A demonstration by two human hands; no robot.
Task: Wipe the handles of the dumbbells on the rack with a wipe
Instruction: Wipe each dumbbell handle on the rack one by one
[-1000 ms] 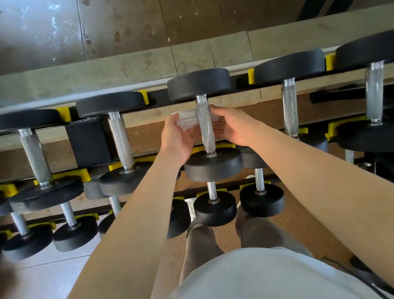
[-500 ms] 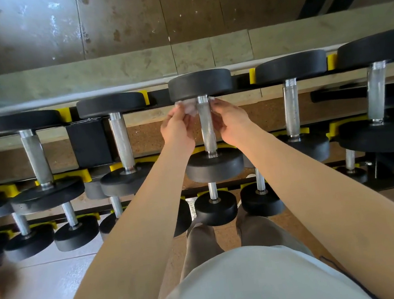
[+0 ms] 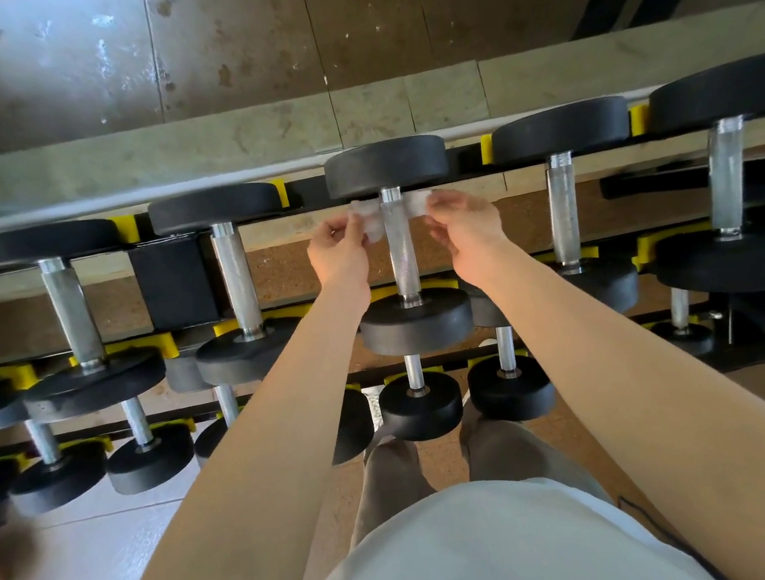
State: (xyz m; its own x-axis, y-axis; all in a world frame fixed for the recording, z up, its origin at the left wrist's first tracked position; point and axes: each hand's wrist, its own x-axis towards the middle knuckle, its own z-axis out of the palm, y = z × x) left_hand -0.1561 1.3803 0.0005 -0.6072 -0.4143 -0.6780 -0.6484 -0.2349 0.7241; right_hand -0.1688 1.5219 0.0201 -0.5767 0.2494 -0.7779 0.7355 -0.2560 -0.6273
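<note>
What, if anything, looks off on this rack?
Nothing stands out. The top-tier dumbbells rest in the yellow cradles, none askew. The wipe passes behind the centre dumbbell's handle near its far head, with the left hand and right hand each pinching an end.

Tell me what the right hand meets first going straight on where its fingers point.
The right hand, pinching one end of the wipe, points away from the body and slightly inward. First in line is probably the far black disc of the middle dumbbell; depth is unclear, so it could pass beneath.
</note>
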